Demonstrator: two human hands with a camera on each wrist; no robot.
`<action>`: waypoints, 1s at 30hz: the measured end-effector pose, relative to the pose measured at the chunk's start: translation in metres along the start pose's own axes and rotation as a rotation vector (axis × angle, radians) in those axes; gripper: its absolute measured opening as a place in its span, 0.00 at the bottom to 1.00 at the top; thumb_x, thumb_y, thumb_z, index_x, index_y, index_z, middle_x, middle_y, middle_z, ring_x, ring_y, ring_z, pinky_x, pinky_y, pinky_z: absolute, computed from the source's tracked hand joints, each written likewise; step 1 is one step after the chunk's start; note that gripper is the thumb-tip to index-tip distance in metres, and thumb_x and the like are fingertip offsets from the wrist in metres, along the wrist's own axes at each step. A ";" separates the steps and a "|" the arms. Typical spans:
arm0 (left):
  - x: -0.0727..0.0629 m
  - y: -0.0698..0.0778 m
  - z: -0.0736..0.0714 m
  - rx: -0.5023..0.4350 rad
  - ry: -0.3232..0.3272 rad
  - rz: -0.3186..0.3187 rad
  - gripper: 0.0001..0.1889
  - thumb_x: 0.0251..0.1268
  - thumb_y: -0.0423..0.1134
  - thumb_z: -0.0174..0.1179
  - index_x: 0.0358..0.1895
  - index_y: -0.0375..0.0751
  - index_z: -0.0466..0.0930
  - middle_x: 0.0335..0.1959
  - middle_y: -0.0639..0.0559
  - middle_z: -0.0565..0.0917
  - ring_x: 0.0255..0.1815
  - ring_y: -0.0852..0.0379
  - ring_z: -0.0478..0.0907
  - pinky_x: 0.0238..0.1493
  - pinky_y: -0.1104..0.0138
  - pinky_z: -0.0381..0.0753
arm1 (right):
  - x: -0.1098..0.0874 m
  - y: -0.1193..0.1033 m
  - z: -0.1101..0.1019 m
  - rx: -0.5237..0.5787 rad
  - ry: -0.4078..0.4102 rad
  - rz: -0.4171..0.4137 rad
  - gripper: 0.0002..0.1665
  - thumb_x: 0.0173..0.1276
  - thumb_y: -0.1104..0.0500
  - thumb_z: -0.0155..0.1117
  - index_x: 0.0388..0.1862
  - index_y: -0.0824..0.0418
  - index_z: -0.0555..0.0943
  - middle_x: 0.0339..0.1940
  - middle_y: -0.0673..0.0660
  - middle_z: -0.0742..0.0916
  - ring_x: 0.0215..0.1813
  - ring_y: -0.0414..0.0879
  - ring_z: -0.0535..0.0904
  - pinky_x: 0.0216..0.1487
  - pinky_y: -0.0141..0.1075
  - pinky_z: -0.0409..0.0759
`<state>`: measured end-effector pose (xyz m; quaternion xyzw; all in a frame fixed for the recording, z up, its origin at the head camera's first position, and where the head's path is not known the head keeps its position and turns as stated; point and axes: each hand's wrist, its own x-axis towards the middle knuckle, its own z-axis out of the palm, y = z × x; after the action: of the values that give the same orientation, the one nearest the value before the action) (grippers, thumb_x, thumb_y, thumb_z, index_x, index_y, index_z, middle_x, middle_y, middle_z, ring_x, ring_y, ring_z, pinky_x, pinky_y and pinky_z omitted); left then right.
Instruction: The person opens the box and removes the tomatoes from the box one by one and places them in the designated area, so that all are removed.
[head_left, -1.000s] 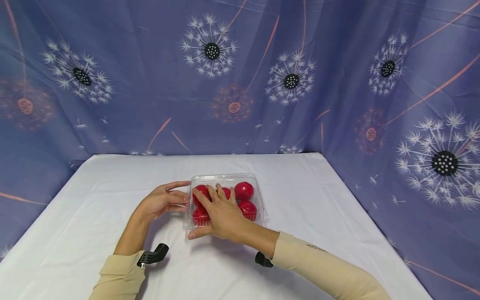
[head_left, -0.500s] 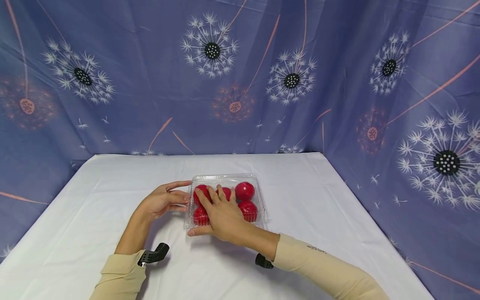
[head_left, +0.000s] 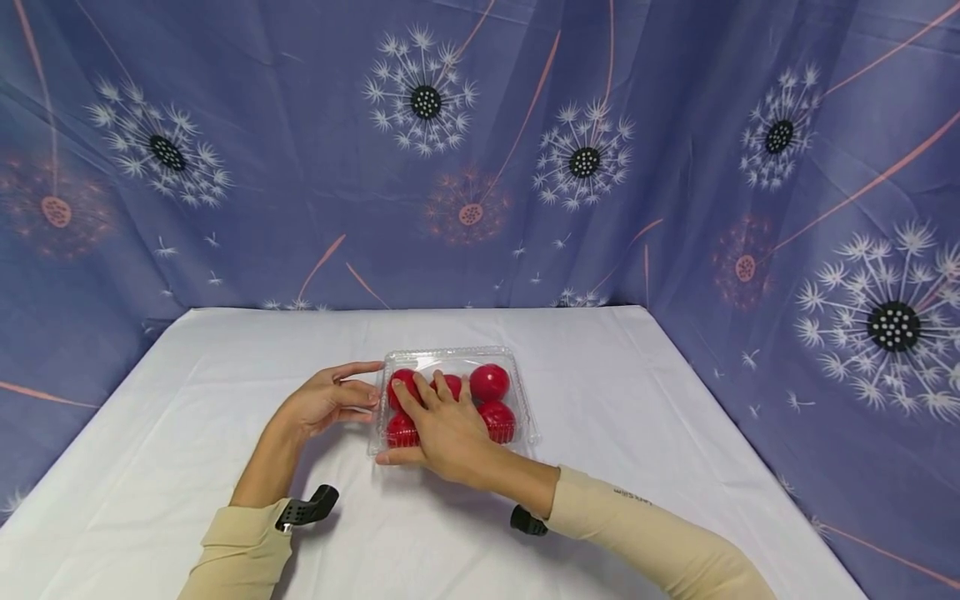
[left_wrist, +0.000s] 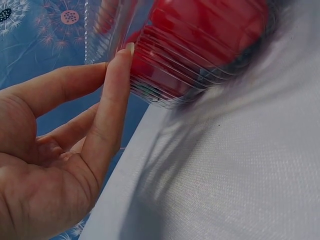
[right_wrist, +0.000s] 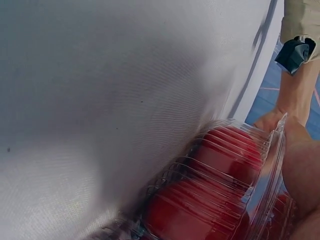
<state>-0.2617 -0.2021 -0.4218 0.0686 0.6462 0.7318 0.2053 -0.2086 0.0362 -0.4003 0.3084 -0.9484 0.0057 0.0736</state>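
While the right hand (head_left: 450, 433) lies spread wide over the top of the clear plastic box (head_left: 450, 353), we see the left hand (head_left: 326, 400) at its left edge, fingers mostly straight, tips touching the rim and ribbed wall rather than wrapped round anything. So here's what would worry us: the plastic looks thin, so too much weight from that right palm could buckle the top or bruise whatever's underneath. Push harder on one side than the other and the whole thing could skid across the white tablecloth (head_left: 622, 417), since the left fingertips don't look like much of a brace. We can't tell whether the rim is fully snapped together, so a lift by the upper half might pop it open and set things rolling.

As for what's inside, we count five shiny round red pieces (head_left: 489, 383), fruit by the look of them, in two rows; the right hand could be hiding another. The box rests around the middle of that cloth, with a blue dandelion-print curtain (head_left: 300, 150) behind.
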 end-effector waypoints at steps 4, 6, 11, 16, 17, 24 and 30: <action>0.001 -0.001 0.000 -0.001 -0.005 0.001 0.38 0.66 0.24 0.60 0.78 0.28 0.54 0.38 0.52 0.88 0.40 0.59 0.86 0.44 0.63 0.90 | 0.000 0.000 -0.001 -0.009 -0.011 0.006 0.60 0.61 0.15 0.45 0.83 0.49 0.57 0.80 0.59 0.67 0.80 0.63 0.62 0.75 0.66 0.63; 0.001 -0.001 -0.001 -0.010 -0.009 0.006 0.38 0.67 0.24 0.59 0.78 0.28 0.54 0.38 0.52 0.89 0.39 0.59 0.86 0.43 0.63 0.90 | 0.000 0.000 -0.001 -0.007 -0.013 0.006 0.60 0.61 0.15 0.45 0.83 0.48 0.57 0.80 0.59 0.67 0.80 0.63 0.62 0.75 0.66 0.64; -0.001 -0.003 -0.004 -0.044 -0.060 0.020 0.36 0.69 0.23 0.57 0.78 0.28 0.53 0.41 0.50 0.88 0.41 0.58 0.87 0.45 0.63 0.90 | 0.000 0.000 -0.002 0.006 -0.016 0.010 0.61 0.60 0.15 0.47 0.83 0.47 0.57 0.80 0.58 0.67 0.80 0.62 0.61 0.75 0.66 0.63; -0.002 -0.005 -0.007 -0.075 -0.100 0.023 0.36 0.67 0.20 0.56 0.78 0.32 0.56 0.44 0.48 0.85 0.42 0.56 0.86 0.48 0.63 0.90 | 0.000 0.000 -0.001 0.001 -0.010 0.011 0.62 0.59 0.14 0.48 0.83 0.47 0.57 0.80 0.57 0.67 0.80 0.62 0.61 0.75 0.66 0.63; -0.002 -0.005 -0.008 -0.077 -0.102 0.022 0.36 0.67 0.20 0.56 0.78 0.33 0.57 0.44 0.48 0.85 0.43 0.56 0.86 0.48 0.63 0.90 | 0.000 0.000 0.000 0.003 -0.010 0.010 0.62 0.59 0.14 0.48 0.83 0.47 0.57 0.80 0.57 0.67 0.80 0.62 0.61 0.75 0.66 0.63; 0.000 -0.007 -0.008 -0.088 -0.068 0.008 0.36 0.67 0.20 0.57 0.78 0.34 0.58 0.42 0.49 0.87 0.40 0.57 0.87 0.45 0.62 0.90 | 0.000 0.000 0.001 0.002 0.003 0.006 0.62 0.59 0.14 0.48 0.83 0.47 0.58 0.80 0.57 0.67 0.80 0.62 0.62 0.75 0.66 0.63; 0.001 -0.008 -0.007 -0.091 -0.058 0.012 0.36 0.67 0.21 0.56 0.78 0.34 0.57 0.41 0.50 0.87 0.41 0.57 0.86 0.45 0.61 0.90 | 0.002 0.000 0.001 -0.004 0.007 0.003 0.62 0.58 0.14 0.48 0.83 0.47 0.58 0.80 0.57 0.68 0.79 0.62 0.63 0.75 0.66 0.64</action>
<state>-0.2637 -0.2075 -0.4305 0.0841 0.6057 0.7593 0.2224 -0.2102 0.0354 -0.4009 0.3067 -0.9486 0.0050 0.0776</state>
